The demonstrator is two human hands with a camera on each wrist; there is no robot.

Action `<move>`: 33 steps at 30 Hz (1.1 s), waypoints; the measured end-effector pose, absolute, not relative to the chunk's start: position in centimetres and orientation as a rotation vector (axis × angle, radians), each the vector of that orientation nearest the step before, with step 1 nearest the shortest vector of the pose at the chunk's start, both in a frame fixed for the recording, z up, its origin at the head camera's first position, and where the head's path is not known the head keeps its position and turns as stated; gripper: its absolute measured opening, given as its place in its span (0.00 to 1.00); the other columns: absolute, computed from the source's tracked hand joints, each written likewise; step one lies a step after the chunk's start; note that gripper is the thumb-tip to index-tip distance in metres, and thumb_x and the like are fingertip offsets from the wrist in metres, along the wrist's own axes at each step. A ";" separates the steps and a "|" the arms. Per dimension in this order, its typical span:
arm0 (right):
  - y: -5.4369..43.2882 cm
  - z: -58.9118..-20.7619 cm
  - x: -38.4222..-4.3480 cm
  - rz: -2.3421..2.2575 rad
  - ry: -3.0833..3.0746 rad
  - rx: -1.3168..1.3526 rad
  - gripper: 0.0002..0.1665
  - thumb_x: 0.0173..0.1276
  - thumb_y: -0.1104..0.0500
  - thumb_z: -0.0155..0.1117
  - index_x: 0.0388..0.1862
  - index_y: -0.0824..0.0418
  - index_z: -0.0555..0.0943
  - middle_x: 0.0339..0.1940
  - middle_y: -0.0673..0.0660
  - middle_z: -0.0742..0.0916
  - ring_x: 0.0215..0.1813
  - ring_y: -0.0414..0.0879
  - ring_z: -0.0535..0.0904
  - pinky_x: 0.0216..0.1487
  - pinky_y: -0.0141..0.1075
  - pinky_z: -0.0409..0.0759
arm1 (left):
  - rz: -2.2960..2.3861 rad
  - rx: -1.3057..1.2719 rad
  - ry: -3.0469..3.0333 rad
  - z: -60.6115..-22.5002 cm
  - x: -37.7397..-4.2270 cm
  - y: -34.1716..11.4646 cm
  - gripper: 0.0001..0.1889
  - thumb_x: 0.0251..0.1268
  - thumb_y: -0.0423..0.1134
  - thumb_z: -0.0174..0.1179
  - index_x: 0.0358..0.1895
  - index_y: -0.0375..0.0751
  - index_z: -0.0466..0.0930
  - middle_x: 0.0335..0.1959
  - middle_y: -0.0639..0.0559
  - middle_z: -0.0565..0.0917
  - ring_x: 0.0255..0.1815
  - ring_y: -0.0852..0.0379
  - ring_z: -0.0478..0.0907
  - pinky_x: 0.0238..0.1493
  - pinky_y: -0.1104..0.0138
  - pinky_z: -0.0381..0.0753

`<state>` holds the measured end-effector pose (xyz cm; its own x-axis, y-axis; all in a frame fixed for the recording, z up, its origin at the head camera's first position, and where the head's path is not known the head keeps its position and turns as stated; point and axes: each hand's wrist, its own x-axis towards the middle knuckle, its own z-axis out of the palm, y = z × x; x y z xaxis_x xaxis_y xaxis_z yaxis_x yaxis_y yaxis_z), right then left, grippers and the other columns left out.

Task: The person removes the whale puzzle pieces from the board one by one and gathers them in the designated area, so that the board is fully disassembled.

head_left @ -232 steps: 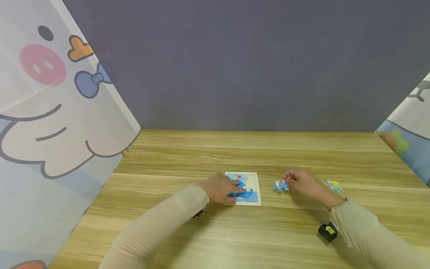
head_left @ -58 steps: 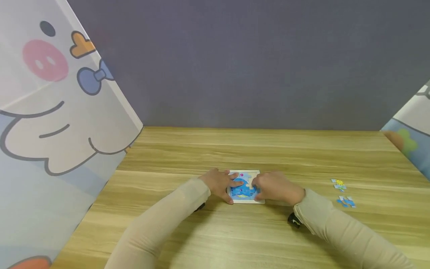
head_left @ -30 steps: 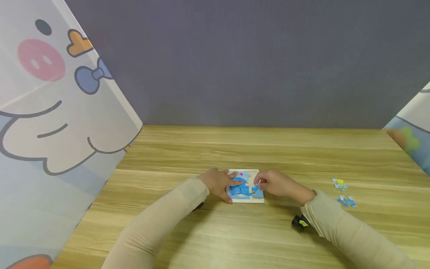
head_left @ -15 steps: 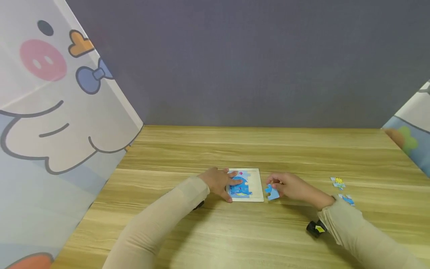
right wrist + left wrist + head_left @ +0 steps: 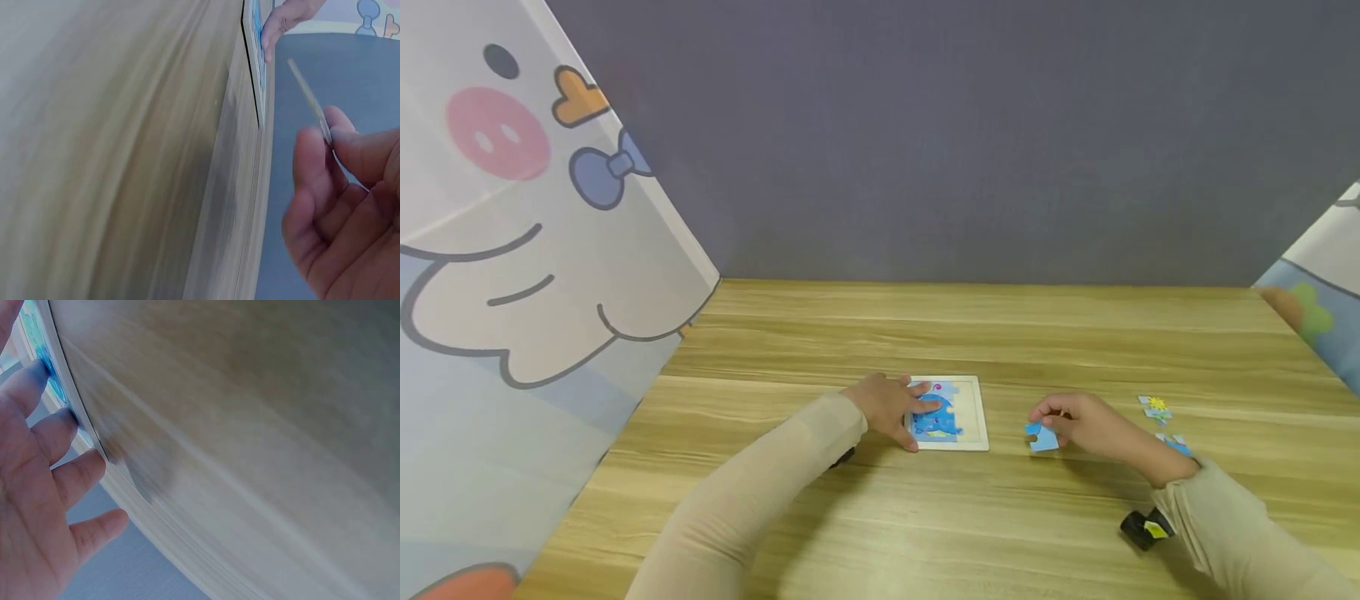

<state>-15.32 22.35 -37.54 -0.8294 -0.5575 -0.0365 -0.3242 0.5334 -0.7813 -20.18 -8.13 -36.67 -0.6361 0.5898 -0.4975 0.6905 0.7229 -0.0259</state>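
Observation:
A jigsaw puzzle board point(image 5: 973, 417) with a pale frame lies on the table. Its left part shows a blue cartoon animal point(image 5: 936, 423); the right strip is bare wood. My left hand point(image 5: 887, 408) rests on the board's left side, fingers spread and straight. To the right of the board, my right hand point(image 5: 1078, 423) pinches a light blue puzzle piece point(image 5: 1042, 438) between thumb and fingers. In the right wrist view the puzzle piece point(image 5: 309, 97) is seen edge-on, raised off the table.
Farther right lie puzzle pieces with a yellow sun point(image 5: 1157, 405) and another blue-and-white piece group point(image 5: 1176, 444), partly covered by the right forearm. A grey wall point(image 5: 970, 142) stands behind the wooden table point(image 5: 820, 333). Printed panels flank both sides.
The right hand has lifted the light blue piece out of the board's right side and carried it rightward. Earlier it moved another blue piece group farther right. The left hand stays on the board.

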 end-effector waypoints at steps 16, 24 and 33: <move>27.6 -38.0 -15.4 -1.275 2.382 -0.932 0.11 0.70 0.73 0.52 0.45 0.81 0.77 0.31 0.44 0.83 0.30 0.36 0.78 0.31 0.31 0.79 | -0.303 0.954 2.462 -36.1 -20.4 -8.2 0.42 0.57 0.66 0.59 0.75 0.69 0.51 0.77 0.62 0.48 0.76 0.54 0.49 0.69 0.50 0.57; 30.6 -38.3 -15.3 -1.291 2.419 -1.010 0.10 0.68 0.74 0.54 0.44 0.74 0.81 0.34 0.43 0.84 0.32 0.35 0.80 0.31 0.30 0.80 | -0.275 0.963 2.472 -36.2 -20.3 -8.1 0.42 0.56 0.65 0.60 0.75 0.69 0.52 0.76 0.62 0.50 0.75 0.54 0.50 0.69 0.51 0.58; 33.3 -38.8 -14.3 -1.321 2.240 -0.894 0.20 0.67 0.77 0.51 0.47 0.61 0.85 0.37 0.38 0.85 0.30 0.34 0.77 0.28 0.31 0.78 | -0.261 0.969 2.458 -37.1 -19.9 -8.1 0.43 0.57 0.65 0.60 0.75 0.69 0.51 0.76 0.61 0.49 0.75 0.53 0.50 0.69 0.49 0.58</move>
